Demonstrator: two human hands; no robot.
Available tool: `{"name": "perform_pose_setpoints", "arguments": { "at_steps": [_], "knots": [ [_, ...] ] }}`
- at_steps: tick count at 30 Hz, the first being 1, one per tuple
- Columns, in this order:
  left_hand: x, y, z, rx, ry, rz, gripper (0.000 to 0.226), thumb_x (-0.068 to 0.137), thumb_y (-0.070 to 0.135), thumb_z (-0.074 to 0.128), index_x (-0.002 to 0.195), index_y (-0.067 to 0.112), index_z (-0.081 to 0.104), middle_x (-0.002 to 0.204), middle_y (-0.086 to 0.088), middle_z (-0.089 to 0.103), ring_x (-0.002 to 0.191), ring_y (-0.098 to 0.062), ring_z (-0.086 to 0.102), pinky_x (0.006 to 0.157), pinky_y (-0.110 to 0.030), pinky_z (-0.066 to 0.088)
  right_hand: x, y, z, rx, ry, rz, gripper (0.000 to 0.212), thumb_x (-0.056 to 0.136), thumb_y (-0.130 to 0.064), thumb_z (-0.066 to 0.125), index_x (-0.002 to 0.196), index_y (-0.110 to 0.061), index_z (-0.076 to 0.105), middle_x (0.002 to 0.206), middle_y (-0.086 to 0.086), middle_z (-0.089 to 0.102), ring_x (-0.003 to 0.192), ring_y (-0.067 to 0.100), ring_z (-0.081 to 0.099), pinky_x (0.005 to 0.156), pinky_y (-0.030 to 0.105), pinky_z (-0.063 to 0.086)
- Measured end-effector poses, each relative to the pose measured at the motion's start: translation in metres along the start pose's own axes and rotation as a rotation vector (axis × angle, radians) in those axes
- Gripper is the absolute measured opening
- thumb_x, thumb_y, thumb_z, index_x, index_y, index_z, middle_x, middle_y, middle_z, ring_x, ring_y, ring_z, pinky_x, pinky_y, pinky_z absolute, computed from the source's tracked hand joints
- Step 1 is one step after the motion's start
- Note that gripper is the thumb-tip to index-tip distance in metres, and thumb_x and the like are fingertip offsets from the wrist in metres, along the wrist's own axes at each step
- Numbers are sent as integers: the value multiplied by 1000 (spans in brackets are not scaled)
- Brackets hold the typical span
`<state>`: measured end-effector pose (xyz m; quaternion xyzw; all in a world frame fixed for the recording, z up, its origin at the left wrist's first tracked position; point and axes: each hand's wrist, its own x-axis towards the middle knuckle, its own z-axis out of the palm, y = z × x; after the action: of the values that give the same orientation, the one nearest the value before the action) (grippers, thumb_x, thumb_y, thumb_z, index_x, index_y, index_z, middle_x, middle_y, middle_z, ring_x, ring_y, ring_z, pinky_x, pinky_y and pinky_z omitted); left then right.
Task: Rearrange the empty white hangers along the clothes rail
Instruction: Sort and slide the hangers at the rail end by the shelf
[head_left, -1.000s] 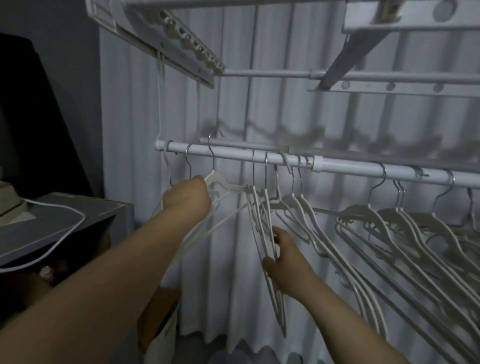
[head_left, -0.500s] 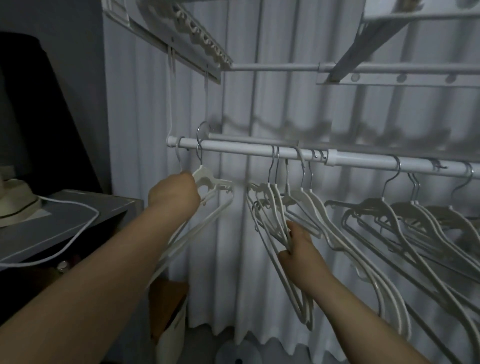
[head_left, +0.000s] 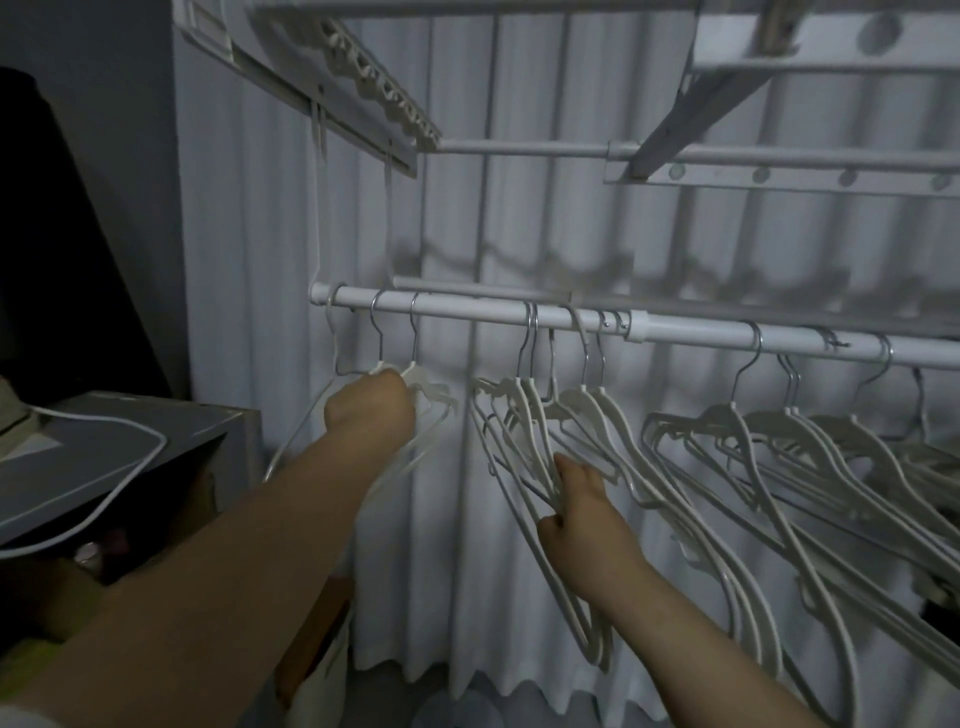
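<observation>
A white clothes rail (head_left: 467, 310) runs left to right at mid height. Several empty white hangers with metal hooks hang from it. My left hand (head_left: 370, 410) grips the shoulders of the left hangers (head_left: 434, 395) near the rail's left end. My right hand (head_left: 582, 501) grips the lower arms of a middle bunch of hangers (head_left: 519, 415). A gap on the rail separates the two groups. More white hangers (head_left: 779, 436) hang spread out to the right, untouched.
A white curtain (head_left: 519, 234) hangs behind the rail. A white drying rack (head_left: 374, 88) sits overhead. At the left stands a grey table (head_left: 104, 441) with a white cable. A cardboard box (head_left: 317, 639) sits on the floor below my left arm.
My left hand slid its hangers leftwards along the rail toward the end. My right hand moved up the middle bunch. A gap opened between the two groups.
</observation>
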<state>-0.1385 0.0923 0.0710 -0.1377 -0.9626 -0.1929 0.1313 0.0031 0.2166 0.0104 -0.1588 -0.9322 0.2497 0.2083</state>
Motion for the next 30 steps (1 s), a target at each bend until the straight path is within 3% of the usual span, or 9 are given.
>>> {"name": "perform_pose_setpoints", "arguments": {
  "at_steps": [6, 11, 14, 17, 18, 20, 23, 26, 30],
  "knots": [
    [-4, -8, 7, -2, 10, -2, 33, 95, 20, 40, 124, 6, 46, 129, -17, 52, 118, -32, 50, 97, -35, 38, -3, 0, 6, 10, -14, -34, 62, 94, -10, 41, 146, -12, 7, 151, 6, 18, 119, 22, 47, 70, 16, 30],
    [-20, -15, 3, -109, 117, 119, 34, 92, 25, 43, 123, 11, 48, 125, -14, 54, 115, -31, 50, 91, -34, 40, -8, -6, 7, -72, 19, -138, 62, 94, -17, 44, 146, -10, 10, 152, 5, 16, 135, 19, 32, 103, 16, 26],
    [-36, -12, 0, -168, 233, 234, 34, 89, 20, 48, 122, 11, 52, 127, -12, 54, 119, -29, 46, 95, -34, 36, -14, -13, 1, -140, 85, -210, 50, 93, -13, 42, 142, -10, 29, 152, 4, 22, 139, 18, 28, 111, 19, 22],
    [-52, -6, 0, -317, 315, 348, 30, 88, 17, 50, 116, 11, 59, 121, -10, 60, 118, -27, 49, 98, -30, 33, -18, -18, -11, -243, 349, -372, 35, 77, -7, 47, 105, -6, 68, 114, 13, 64, 103, 28, 64, 85, 25, 51],
    [-59, -3, 2, -406, 305, 376, 28, 88, 15, 50, 114, 9, 61, 119, -11, 62, 116, -27, 51, 97, -30, 35, -20, -19, -17, -247, 425, -420, 33, 71, -11, 45, 90, -7, 72, 96, 11, 71, 87, 26, 68, 73, 25, 54],
    [-71, 5, 8, -583, 219, 399, 27, 89, 13, 50, 113, 7, 61, 116, -11, 62, 112, -25, 54, 93, -28, 39, -22, -18, -33, -245, 516, -472, 33, 67, -14, 43, 81, -7, 72, 83, 11, 72, 80, 26, 64, 72, 27, 50],
    [-82, 23, 22, -790, 71, 356, 30, 89, 13, 52, 117, 6, 56, 114, -10, 61, 110, -24, 55, 91, -24, 40, -26, -9, -59, -258, 527, -332, 25, 72, -1, 56, 93, -3, 70, 96, 16, 70, 90, 38, 63, 79, 35, 50],
    [-91, 41, 37, -933, -64, 266, 50, 83, 21, 63, 128, 11, 45, 117, -7, 54, 112, -27, 54, 98, -32, 42, -27, 8, -71, -235, 334, -105, 36, 87, -10, 54, 123, -7, 56, 125, 12, 58, 116, 30, 52, 95, 29, 39],
    [-101, 56, 55, -1032, -148, 174, 72, 73, 30, 71, 135, 18, 35, 136, -4, 43, 123, -24, 46, 106, -33, 37, -35, 14, -61, -161, 220, 52, 37, 91, -26, 51, 126, -15, 51, 122, 1, 63, 109, 22, 59, 91, 26, 41]
  ]
}}
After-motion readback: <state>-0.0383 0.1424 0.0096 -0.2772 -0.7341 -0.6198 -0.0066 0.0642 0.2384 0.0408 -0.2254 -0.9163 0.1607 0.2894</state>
